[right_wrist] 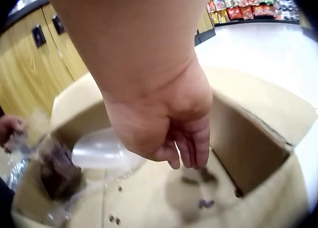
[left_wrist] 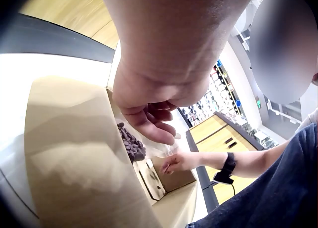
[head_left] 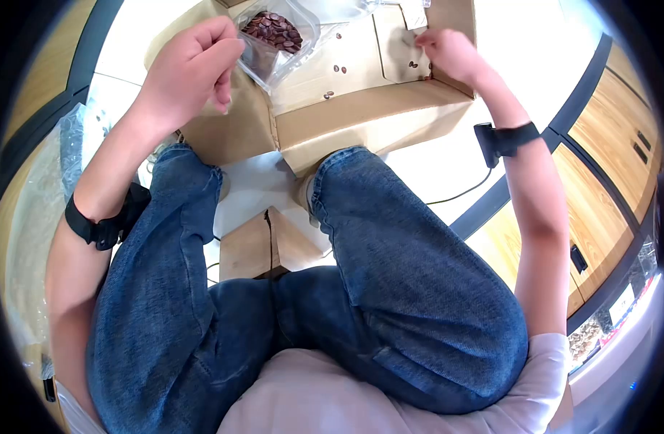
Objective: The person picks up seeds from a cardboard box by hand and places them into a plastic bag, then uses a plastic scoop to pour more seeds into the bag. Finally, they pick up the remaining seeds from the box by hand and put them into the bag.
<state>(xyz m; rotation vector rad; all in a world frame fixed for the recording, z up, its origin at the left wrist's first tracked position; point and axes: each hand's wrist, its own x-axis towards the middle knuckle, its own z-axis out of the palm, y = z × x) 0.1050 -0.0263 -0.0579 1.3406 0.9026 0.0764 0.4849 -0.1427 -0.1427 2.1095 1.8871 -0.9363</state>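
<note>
In the head view a clear plastic bag (head_left: 263, 69) part-filled with glossy dark brown seeds (head_left: 274, 32) sits inside an open cardboard box (head_left: 375, 116). My left hand (head_left: 191, 72), fingers curled, is at the bag's left edge; in the right wrist view it pinches the clear plastic. My right hand (right_wrist: 169, 123) reaches down into the box's other end, fingertips loosely bent and apart from the thumb. Just below them lie a few loose seeds (right_wrist: 206, 203), and more seeds (head_left: 339, 69) are scattered over the box floor.
A translucent plastic scoop (right_wrist: 102, 149) lies in the box beside the bag. Box flaps (left_wrist: 74, 153) stick outward. Wooden cabinets (head_left: 599, 137) line the side, and clear plastic wrap (head_left: 32, 239) lies at the left. A small wooden-looking block (head_left: 252, 242) stands between the legs.
</note>
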